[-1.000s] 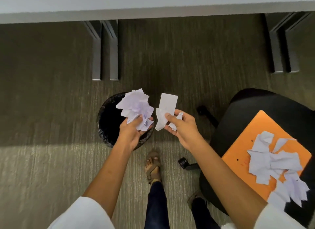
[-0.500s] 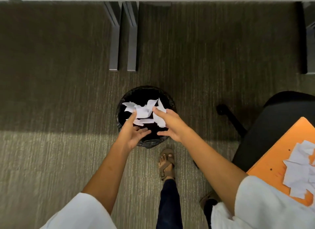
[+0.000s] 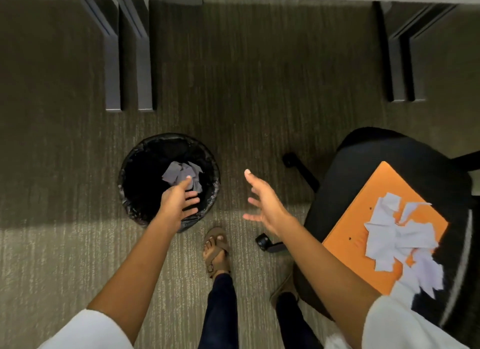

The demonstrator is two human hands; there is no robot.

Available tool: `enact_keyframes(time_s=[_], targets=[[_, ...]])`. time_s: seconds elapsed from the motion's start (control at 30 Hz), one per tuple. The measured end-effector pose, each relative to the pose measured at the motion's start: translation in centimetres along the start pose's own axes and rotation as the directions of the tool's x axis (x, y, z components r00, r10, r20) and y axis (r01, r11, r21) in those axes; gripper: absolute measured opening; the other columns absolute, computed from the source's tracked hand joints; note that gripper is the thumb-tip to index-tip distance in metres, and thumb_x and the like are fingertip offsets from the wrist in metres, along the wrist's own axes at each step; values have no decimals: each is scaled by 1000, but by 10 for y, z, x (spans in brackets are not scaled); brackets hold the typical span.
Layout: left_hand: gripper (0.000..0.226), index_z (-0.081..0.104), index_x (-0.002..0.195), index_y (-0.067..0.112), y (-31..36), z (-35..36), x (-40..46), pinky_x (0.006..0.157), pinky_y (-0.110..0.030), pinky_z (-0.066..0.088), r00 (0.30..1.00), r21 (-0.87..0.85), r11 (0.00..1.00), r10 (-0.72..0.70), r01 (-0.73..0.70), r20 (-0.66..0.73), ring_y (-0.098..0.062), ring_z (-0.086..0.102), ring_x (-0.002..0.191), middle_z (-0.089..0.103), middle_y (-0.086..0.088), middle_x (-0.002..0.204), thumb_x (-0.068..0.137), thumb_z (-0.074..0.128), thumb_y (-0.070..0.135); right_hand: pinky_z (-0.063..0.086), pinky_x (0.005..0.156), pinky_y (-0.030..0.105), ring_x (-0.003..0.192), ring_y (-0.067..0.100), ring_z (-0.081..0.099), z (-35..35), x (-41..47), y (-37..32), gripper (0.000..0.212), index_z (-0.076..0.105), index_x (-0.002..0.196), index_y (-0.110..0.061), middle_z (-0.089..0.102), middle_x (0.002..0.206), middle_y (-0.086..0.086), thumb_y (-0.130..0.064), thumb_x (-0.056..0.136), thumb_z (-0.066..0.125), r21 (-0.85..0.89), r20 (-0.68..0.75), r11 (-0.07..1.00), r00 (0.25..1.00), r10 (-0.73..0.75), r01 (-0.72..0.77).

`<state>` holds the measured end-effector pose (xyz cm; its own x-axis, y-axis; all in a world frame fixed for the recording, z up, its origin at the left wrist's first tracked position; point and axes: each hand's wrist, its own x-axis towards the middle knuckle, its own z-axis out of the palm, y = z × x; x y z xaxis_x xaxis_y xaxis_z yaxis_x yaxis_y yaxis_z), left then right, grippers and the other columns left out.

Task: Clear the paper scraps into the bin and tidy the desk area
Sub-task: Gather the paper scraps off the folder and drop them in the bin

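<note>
Now both hands' grip open, empty: left hand (image 3: pixel 179 202) over bin (image 3: pixel 130 193), right hand (image 3: pixel 262 200) beside; no writing legible.

Left hand (image 3: pixel 179 203) covering part of the bin (image 3: pixel 135 167) rim, chair (image 3: pixel 389 161) running off the right edge, lower scraps (image 3: pixel 426 273) blurring

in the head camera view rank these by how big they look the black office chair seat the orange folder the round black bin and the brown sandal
1. Black office chair seat
2. Flat orange folder and round black bin: look alike, unranked
3. Brown strapped sandal
</note>
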<state>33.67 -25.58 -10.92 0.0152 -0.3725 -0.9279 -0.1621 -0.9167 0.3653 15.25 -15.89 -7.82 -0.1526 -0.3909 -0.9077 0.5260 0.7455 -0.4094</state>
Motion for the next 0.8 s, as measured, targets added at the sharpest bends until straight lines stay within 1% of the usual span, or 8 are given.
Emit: enact_keyframes(time_s=[0.07,0.17,0.23,0.33,0.43,0.5,0.63,0.8], targets=[[27,60,114,14,-3,44,-8,76,-41,53,996,160,985,50,-61,75,-24,66,92,66,-11,104,99,59,37,50,103,52,140,22,41,-37,-3,1,97,26,156,-26,35,159,0,-64,79,71,-57,-65,997,997,-49,45],[19,59,100,14,-11,108,-23,58,-30,46,970,340,917,153,-210,187,-15,63,72,66,-7,91,98,62,33,54,98,44,123,15,56,-89,-8,-4,88,35,152,-23,51,145,-1,-55,80,76,-214,-127,967,978,-168,138],[18,60,97,14,-16,142,-34,57,-28,46,941,456,828,238,-326,240,-14,64,70,69,-7,90,96,66,31,56,94,41,105,8,63,-122,-14,-9,84,43,146,-21,60,130,-4,-52,78,80,-317,-143,928,957,-251,196],[13,61,90,19,-26,179,-51,68,-33,49,883,539,703,316,-464,347,-18,65,73,67,-5,82,90,72,25,57,92,40,101,10,67,-166,-27,-13,76,51,138,-21,67,115,-8,-52,76,82,-426,-167,870,924,-344,247],[18,61,100,17,-40,213,-68,71,-31,52,807,598,546,334,-586,487,-13,62,72,65,-1,83,88,74,16,56,80,27,93,8,69,-209,-43,-10,65,57,128,-25,69,105,-13,-51,74,83,-479,-210,837,890,-404,266],[36,60,116,14,-50,235,-80,77,-27,53,744,631,393,347,-668,571,-13,63,85,66,-1,99,85,77,18,53,72,23,89,7,69,-239,-55,-3,60,59,122,-27,68,103,-14,-52,73,83,-527,-265,808,852,-451,263],[85,41,145,16,-67,282,-104,113,-40,39,537,612,-138,359,-778,764,-23,33,141,45,-6,146,76,84,39,51,72,21,95,14,67,-305,-80,23,68,60,124,-24,66,116,-6,-55,69,85,-652,-411,725,701,-583,221],[122,7,158,29,-107,332,-123,126,-52,7,419,444,-567,183,-694,889,-34,-15,153,-8,-11,167,67,84,57,44,101,52,138,33,35,-381,-108,65,116,32,146,-26,31,154,6,-67,53,87,-753,-525,645,711,-467,-132]])
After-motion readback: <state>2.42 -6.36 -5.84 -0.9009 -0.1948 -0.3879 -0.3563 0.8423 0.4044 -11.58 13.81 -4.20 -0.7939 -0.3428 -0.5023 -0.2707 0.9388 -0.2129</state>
